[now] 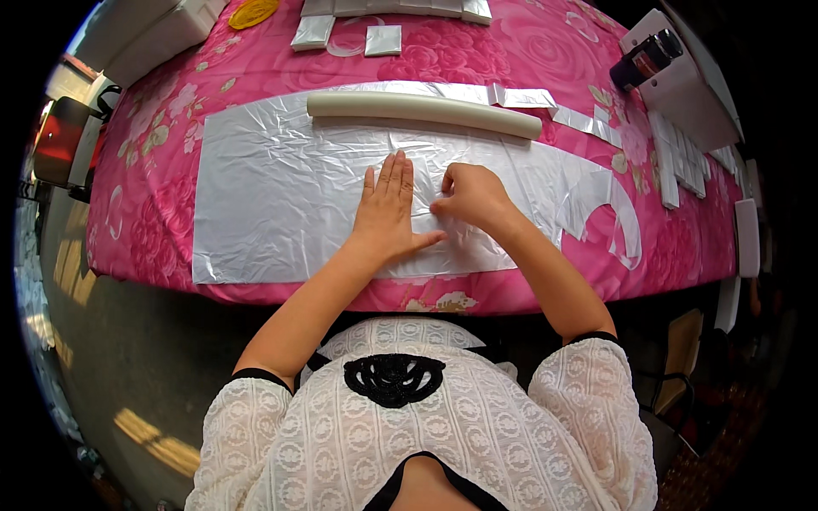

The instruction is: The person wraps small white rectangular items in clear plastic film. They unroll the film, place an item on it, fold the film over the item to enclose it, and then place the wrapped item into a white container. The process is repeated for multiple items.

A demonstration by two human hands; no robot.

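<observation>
A thin silvery-white plastic sheet (264, 196) lies spread and creased across the table, with a curved, loop-like cut end at the right. My left hand (388, 209) rests on it, palm down, fingers stretched forward and thumb out to the right. Just right of it, my right hand (473, 196) is curled, its thumb and fingers brought together close to the sheet. Whatever sits in that pinch, if anything, is too small to make out. Beyond both hands, a long cream-coloured roll or tube (422, 112) lies across the sheet's far part.
A pink flowered cloth (153, 230) covers the table. Folded silvery packets (383, 40) sit at the far edge, more (677, 162) at the right. A dark bottle (645, 61) lies against a white box (690, 94). A yellow coil (253, 12) is at far left.
</observation>
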